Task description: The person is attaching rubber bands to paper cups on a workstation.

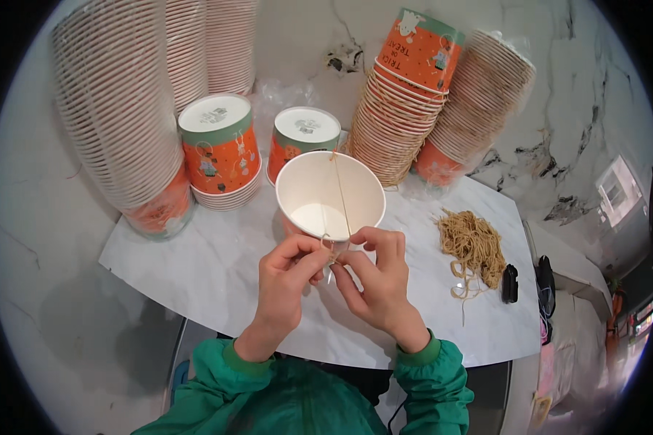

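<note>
A white-lined paper bucket stands upright with its mouth facing me in the middle of the table. A thin tan string runs across its mouth from the far rim to the near rim. My left hand pinches the string end at the near rim between thumb and forefinger. Close beside it, my right hand is closed on the same string, its thumb and fingertips almost meeting the left ones. A small pale loop shows above the fingertips. Whether a knot lies between the fingers is hidden.
Tall nested bucket stacks rise at the left. Upside-down orange buckets stand behind mine, and a stack strung with tan cords leans at the back right. A tan string heap and a small black object lie right on the marble-patterned table.
</note>
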Demonstrator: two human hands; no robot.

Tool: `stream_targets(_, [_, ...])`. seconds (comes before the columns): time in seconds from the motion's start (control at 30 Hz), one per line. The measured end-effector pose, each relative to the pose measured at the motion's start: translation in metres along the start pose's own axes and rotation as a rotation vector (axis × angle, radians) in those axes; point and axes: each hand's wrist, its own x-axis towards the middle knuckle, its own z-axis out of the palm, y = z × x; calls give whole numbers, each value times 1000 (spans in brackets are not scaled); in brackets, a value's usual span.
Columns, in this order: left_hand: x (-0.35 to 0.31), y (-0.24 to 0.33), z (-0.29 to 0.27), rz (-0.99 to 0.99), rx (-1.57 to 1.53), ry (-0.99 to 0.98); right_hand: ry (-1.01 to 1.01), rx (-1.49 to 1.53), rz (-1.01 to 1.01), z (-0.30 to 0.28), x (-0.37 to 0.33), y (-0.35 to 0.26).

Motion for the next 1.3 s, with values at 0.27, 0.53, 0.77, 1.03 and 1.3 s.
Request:
stream_targets(0.27, [0, 1, 4, -28, -19, 27, 39, 28, -28, 2, 0, 2])
stream_targets(0.53, [-3, -2, 14, 37, -138, 94, 65, 56, -9, 1, -2, 4])
stream_targets(0.77, [-2, -7, 12, 17, -117, 111, 43, 9, -14, 4, -7, 4])
stream_targets(1.03, [-2, -4, 15, -11, -124, 115, 54, 17, 0, 6, -2, 0])
stream_targets(1.3, [-1, -3, 15, 26, -101, 91, 106, 0, 57, 10, 1, -5])
